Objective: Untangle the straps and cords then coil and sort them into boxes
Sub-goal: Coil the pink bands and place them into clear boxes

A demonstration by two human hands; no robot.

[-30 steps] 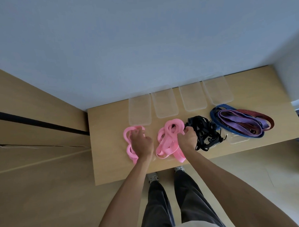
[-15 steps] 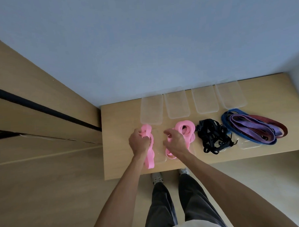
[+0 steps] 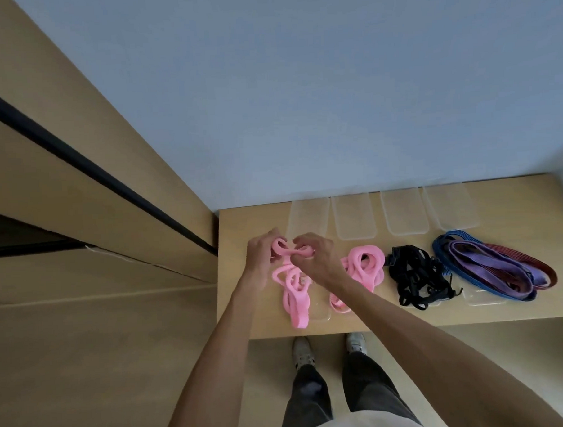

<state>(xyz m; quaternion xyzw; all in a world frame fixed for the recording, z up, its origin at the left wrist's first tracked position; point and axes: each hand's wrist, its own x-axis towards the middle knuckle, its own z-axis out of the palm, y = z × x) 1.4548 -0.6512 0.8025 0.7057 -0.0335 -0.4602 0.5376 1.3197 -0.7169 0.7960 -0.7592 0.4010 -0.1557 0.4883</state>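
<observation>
Left hand (image 3: 260, 258) and right hand (image 3: 315, 258) near worktop's (image 3: 239, 312) left edge, fingers of both curled, pinching top loops of pink strap (image 3: 293, 287); rest trails toward front edge. Second pink strap (image 3: 365, 269) just right, then black cord tangle (image 3: 417, 276), blue-purple straps (image 3: 492, 264). Four clear boxes (image 3: 354, 219) along back edge.

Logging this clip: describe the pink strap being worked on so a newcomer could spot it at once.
On the wooden table, four clear boxes line the wall. Nearest the table's left end lies the pink strap, gripped at its top by the left hand and right hand. The other pink bundle lies untouched.
</observation>
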